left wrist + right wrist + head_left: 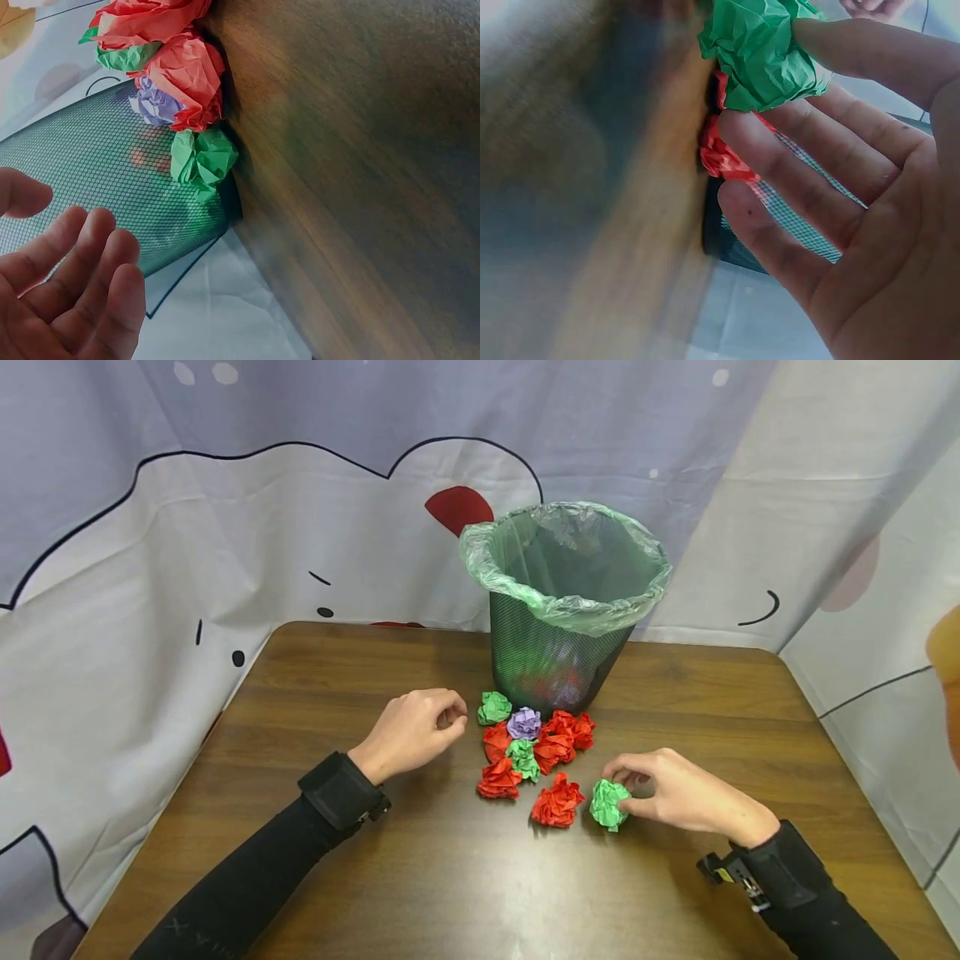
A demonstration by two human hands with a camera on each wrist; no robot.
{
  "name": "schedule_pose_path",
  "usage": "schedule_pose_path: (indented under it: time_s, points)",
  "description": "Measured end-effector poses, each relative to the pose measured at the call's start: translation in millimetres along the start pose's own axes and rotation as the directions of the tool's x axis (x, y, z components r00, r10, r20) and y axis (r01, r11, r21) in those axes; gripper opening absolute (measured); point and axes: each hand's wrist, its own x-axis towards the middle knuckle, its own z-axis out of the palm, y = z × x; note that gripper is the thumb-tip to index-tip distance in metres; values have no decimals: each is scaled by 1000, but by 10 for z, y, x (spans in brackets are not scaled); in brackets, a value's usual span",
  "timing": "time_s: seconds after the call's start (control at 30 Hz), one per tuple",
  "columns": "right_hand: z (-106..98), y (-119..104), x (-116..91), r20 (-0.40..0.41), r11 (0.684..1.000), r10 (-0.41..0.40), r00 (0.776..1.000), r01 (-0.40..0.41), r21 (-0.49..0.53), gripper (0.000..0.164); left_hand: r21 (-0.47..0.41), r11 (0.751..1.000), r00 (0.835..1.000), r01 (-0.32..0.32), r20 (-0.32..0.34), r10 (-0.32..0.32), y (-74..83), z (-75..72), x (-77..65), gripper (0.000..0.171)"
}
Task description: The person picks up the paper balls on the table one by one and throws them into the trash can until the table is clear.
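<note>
My right hand (678,789) pinches a crumpled green paper ball (609,804) between thumb and fingers, low over the table or touching it; I cannot tell which. In the right wrist view the thumb presses one side of this green paper ball (761,52). Loosely bent and holding nothing, my left hand (415,727) is just left of a cluster of crumpled paper balls. That cluster has several red balls (555,747), a purple ball (524,723) and two green balls (494,707). One red paper ball (557,800) lies nearer me, beside the pinched one.
A black mesh wastebasket (517,647) stands at the table's back, right behind the cluster. Its green plastic liner (566,610) folds over the rim, and coloured shapes show through the mesh. A printed curtain (225,543) hangs behind the brown wooden table (420,885).
</note>
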Motion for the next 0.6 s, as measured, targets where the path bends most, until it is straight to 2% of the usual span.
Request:
schedule_pose_path:
  time_s: [0.27,0.6]
  points:
    - [-271,-132,60,-52,997,-11,999,7,-75,30,0,1000,1000,2,16,-2,-4,18,-16,10]
    - [-619,-318,136,-141,986,-71,987,48,-160,35,2,1000,1000,4,21,-5,-6,51,-31,10]
